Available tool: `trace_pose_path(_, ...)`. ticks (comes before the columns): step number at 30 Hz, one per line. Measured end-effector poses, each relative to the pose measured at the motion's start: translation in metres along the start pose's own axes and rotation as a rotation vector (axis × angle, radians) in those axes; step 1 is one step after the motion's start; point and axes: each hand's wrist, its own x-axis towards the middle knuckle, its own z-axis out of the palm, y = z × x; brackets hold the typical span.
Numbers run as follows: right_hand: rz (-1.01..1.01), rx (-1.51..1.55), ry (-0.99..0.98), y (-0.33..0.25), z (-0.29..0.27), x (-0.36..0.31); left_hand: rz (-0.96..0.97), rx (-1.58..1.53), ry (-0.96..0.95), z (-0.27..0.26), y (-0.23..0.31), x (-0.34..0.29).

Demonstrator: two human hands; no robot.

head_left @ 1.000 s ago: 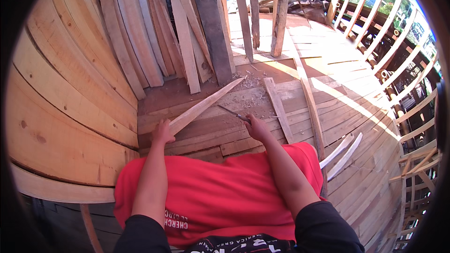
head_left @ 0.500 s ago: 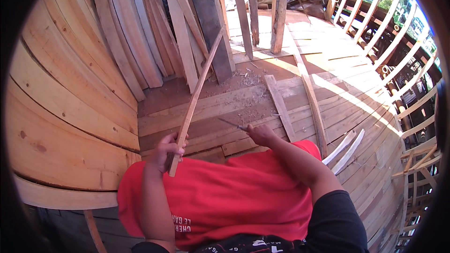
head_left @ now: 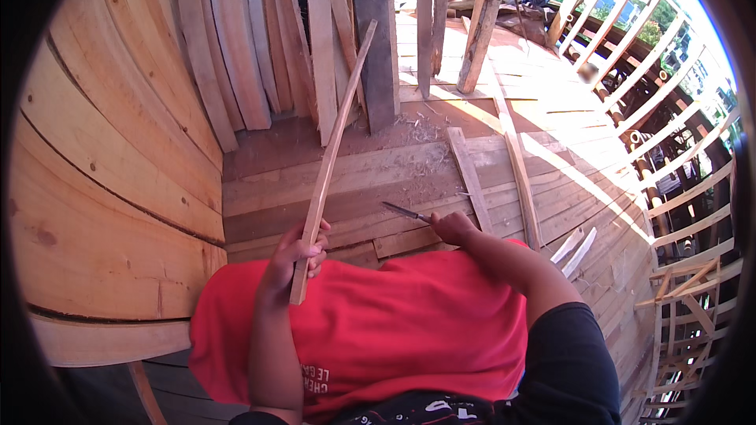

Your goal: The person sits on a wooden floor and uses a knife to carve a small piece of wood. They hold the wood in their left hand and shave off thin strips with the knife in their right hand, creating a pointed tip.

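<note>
My left hand (head_left: 293,260) is closed around the lower end of a long, thin wooden strip (head_left: 335,148). The strip slants up and away from me, its far tip in front of a dark upright post. To its right, my right hand (head_left: 455,229) grips a knife (head_left: 406,212) by the handle. The blade points left toward the strip, with a gap between the two. Both forearms pass over the red cloth (head_left: 409,307) across my lap.
Curved planks (head_left: 102,165) form a wall on my left, with boards (head_left: 236,39) leaning beyond it. Wood shavings (head_left: 425,149) litter the plank floor. A short board (head_left: 469,177), a long batten (head_left: 513,157) and white slivers (head_left: 579,252) lie to the right. Posts (head_left: 482,24) stand ahead.
The blade now shows more of its flat side, and its tip sits slightly farther right and lower. The strip stands a little more upright. The whole view has shifted slightly.
</note>
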Motion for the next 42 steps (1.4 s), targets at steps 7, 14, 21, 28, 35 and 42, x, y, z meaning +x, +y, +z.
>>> trace_pose_path(7,0.361,0.299,0.194,-0.010,-0.006,0.054,-0.015,-0.035,-0.017,-0.013,-0.004,0.003)
trace_pose_path(14,-0.208,0.354,0.242,-0.148,-0.065,0.095,-0.045,-0.035,-0.002,-0.006,-0.006,0.003)
trace_pose_path(21,0.094,0.224,0.254,-0.100,-0.049,0.159,-0.073,0.019,-0.014,0.002,-0.009,-0.001)
trace_pose_path(28,0.077,0.231,0.375,-0.074,-0.066,0.142,-0.080,-0.017,-0.096,0.003,-0.015,0.007)
trace_pose_path(35,-0.003,0.093,0.179,-0.056,-0.051,0.092,-0.112,0.008,-0.074,0.006,-0.014,0.004)
trace_pose_path(42,0.501,0.583,0.514,0.036,-0.028,0.054,-0.325,-0.142,-0.104,-0.001,-0.023,0.016)
